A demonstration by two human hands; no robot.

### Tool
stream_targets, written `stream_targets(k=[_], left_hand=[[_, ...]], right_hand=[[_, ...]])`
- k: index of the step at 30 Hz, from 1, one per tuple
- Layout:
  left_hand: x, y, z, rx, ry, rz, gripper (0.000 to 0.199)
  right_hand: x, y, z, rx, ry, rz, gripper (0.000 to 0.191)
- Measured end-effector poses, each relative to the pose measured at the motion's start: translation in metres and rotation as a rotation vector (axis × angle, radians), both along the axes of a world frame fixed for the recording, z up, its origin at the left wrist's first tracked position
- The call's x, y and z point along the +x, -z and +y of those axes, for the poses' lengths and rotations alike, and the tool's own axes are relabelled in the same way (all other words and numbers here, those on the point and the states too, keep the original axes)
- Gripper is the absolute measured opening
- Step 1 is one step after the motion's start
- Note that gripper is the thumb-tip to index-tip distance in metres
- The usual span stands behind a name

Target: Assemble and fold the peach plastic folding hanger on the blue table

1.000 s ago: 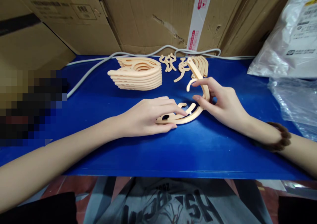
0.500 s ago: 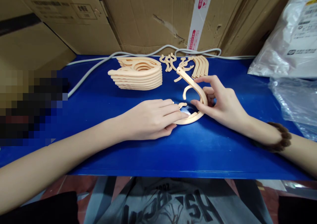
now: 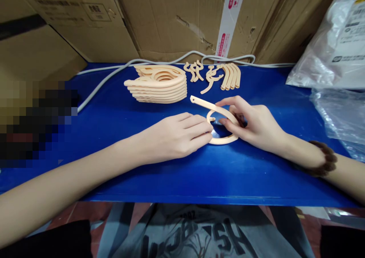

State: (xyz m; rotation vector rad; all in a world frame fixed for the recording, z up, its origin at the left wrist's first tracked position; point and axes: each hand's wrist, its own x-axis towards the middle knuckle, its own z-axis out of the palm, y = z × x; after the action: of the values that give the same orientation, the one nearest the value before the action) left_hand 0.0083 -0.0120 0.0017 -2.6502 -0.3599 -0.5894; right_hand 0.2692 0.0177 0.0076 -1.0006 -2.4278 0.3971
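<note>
Right hand (image 3: pixel 252 125) curved around hanger (image 3: pixel 204 104)

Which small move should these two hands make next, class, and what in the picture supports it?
Probably, the right hand should swing the holed arm of the beige folding hanger closer to the lower curved arm. That hand grips the holed arm, whose tip is free; a gap separates the two arms, and the lower one runs under the left hand.

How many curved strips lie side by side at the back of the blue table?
4. Beyond the right hand, left to right: first strip, second strip, third strip, fourth strip. Others could be hidden beneath.
</note>
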Motion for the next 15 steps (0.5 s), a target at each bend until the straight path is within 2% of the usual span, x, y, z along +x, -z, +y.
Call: stream_targets(k=[4,9,12,15], left_hand=[[0.0019,-0.0030,-0.0043,0.044,-0.008,0.006,0.024],[0.0043,-0.0003,-0.0034,0.067,-0.021,0.006,0.034],[0.0050,0.0004,-0.0029,0.101,-0.042,0.012,0.038],[0.0050,0.0000,-0.0036,0.104,-0.028,0.005,0.039]], right_hand=[[0.0010,-0.0001,-0.0006,0.011,-0.054,-0.009,0.025],[0.0026,0.0010,0.0005,0.048,-0.145,-0.007,0.028],[0.0023,-0.0007,-0.0004,0.034,-0.126,0.011,0.030],[0.0022,-0.0030,-0.0007,-0.033,-0.051,0.094,0.032]])
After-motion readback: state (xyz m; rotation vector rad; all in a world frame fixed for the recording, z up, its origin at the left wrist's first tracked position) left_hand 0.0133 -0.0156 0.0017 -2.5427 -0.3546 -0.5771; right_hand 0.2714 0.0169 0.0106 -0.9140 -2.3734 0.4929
